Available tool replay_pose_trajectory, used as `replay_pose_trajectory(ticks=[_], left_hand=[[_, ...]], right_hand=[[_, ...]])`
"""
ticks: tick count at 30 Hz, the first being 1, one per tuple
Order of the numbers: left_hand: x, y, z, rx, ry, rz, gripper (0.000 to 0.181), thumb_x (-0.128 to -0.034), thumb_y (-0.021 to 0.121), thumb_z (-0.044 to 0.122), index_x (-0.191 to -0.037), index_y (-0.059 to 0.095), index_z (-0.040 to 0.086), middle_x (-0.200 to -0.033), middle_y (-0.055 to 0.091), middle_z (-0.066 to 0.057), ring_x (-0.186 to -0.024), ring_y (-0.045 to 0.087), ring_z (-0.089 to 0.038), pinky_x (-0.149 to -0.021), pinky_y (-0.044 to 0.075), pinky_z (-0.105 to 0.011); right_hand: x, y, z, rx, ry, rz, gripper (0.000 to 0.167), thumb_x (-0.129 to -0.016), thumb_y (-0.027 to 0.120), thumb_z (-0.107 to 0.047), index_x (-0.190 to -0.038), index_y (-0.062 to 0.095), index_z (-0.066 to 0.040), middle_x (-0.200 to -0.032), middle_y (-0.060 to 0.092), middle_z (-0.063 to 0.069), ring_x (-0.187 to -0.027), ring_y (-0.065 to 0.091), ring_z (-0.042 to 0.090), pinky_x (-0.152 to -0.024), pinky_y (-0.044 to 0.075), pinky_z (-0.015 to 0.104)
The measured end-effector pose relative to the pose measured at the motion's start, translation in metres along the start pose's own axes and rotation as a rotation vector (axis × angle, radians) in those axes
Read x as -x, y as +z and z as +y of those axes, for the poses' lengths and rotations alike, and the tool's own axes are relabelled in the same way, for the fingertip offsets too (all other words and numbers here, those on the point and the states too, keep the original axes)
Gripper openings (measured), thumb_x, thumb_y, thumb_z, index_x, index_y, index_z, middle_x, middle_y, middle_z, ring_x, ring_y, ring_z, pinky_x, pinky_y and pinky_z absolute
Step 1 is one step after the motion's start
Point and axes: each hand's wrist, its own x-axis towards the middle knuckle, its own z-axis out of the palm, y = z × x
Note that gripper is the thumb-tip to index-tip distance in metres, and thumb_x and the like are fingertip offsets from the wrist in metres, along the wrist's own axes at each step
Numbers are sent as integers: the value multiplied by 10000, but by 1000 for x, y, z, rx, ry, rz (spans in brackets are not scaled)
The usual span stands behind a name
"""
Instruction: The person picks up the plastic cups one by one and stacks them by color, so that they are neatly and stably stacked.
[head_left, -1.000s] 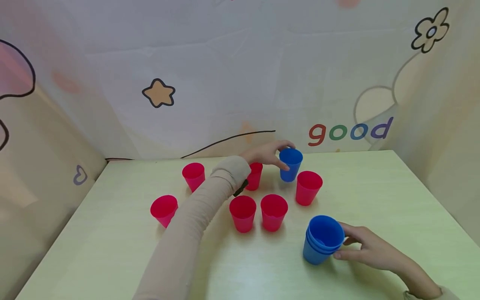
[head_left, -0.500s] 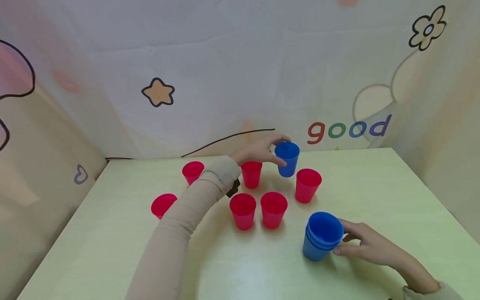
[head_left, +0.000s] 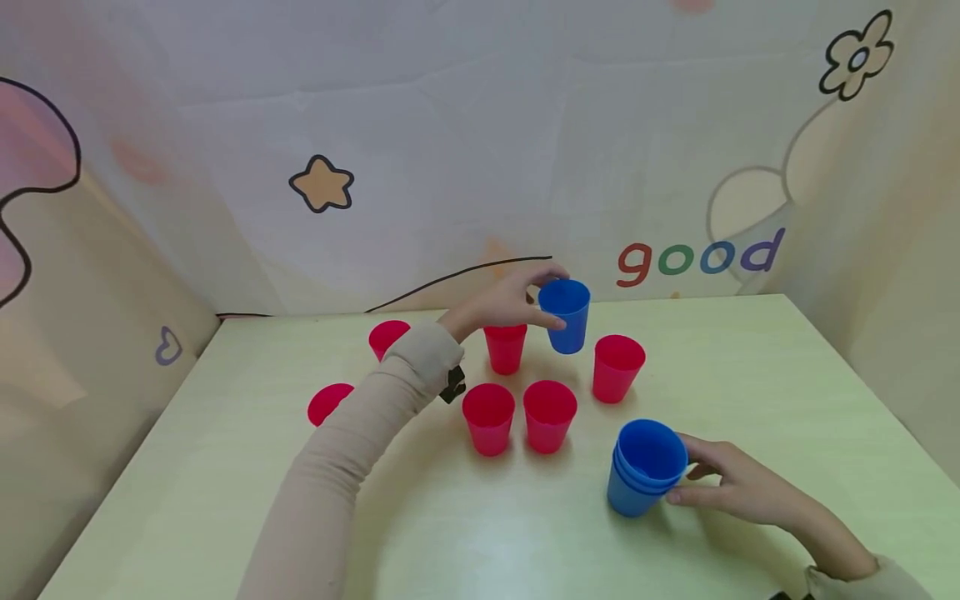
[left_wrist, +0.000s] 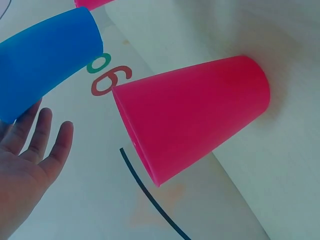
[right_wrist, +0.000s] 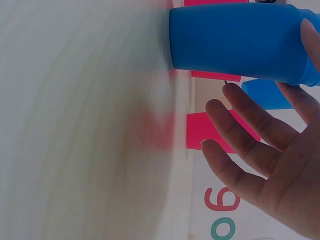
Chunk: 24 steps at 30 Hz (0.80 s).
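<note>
Toward the table's back, my left hand [head_left: 517, 298] grips a blue cup [head_left: 566, 321] between thumb and fingers, its mouth upward. The left wrist view shows that blue cup [left_wrist: 50, 57] lifted off the table, beside a red cup [left_wrist: 195, 112] standing nearer the camera. At front right, a nested stack of blue cups [head_left: 637, 492] stands upright. My right hand [head_left: 750, 492] holds this stack near its rims with thumb and index finger. In the right wrist view, the other fingers [right_wrist: 245, 140] spread away from the stack [right_wrist: 230, 40].
Several upright red cups stand about: two in the middle [head_left: 489, 421] [head_left: 551, 421], one by the lifted blue cup [head_left: 618, 371], another below my left wrist [head_left: 506, 350]. My left sleeve [head_left: 360, 458] partly covers two more red cups [head_left: 330, 402] [head_left: 388, 336]. A printed curtain [head_left: 450, 167] hangs behind the table.
My left hand has carried the blue cup leftward and slightly up, closer to the red cup at the back. The right hand and its stack have stayed nearly still.
</note>
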Motion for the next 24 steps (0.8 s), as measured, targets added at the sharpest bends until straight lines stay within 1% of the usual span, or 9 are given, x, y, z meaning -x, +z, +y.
replay_pose_trajectory(ticks=[5, 10, 17, 20, 24], left_hand=[[7, -1, 4, -7, 19, 4, 711, -712, 769, 264, -1305, 398, 133, -1254, 481, -12, -1137, 445, -155, -836, 435, -269], [14, 0, 7, 19, 26, 19, 717, -705, 776, 255, -1303, 398, 136, -1254, 476, -8, -1131, 448, -159, -834, 439, -263], [22, 1, 6, 72, 68, 37, 693, -717, 764, 205, -1302, 406, 102, -1258, 480, -35, -1123, 457, -167, -864, 448, -327], [24, 2, 6, 86, 79, 49, 691, -712, 767, 210, -1297, 415, 101, -1252, 487, -35, -1116, 464, -163, -854, 450, -310], [29, 3, 10, 105, 96, 60, 689, -708, 771, 217, -1292, 426, 94, -1241, 500, -35, -1103, 473, -156, -830, 452, -269]], right_hand=[[0, -1, 1, -3, -2, -4, 347, -847, 636, -131, -1168, 527, -57, -1073, 623, -14, -952, 532, 7, -680, 500, 272], [0, 0, 1, -5, -12, 0, 340, -847, 634, -120, -1162, 525, -48, -1067, 626, -9, -946, 537, 8, -679, 501, 269], [0, 0, 2, -9, -17, -6, 344, -849, 630, -113, -1169, 521, -50, -1069, 624, -21, -951, 537, 6, -681, 501, 269], [0, 0, 1, -8, -17, -7, 345, -849, 630, -114, -1170, 520, -48, -1070, 623, -22, -950, 535, 5, -680, 500, 267], [0, 0, 1, -11, -15, -5, 343, -849, 628, -111, -1169, 521, -49, -1072, 623, -17, -951, 534, 5, -678, 500, 266]])
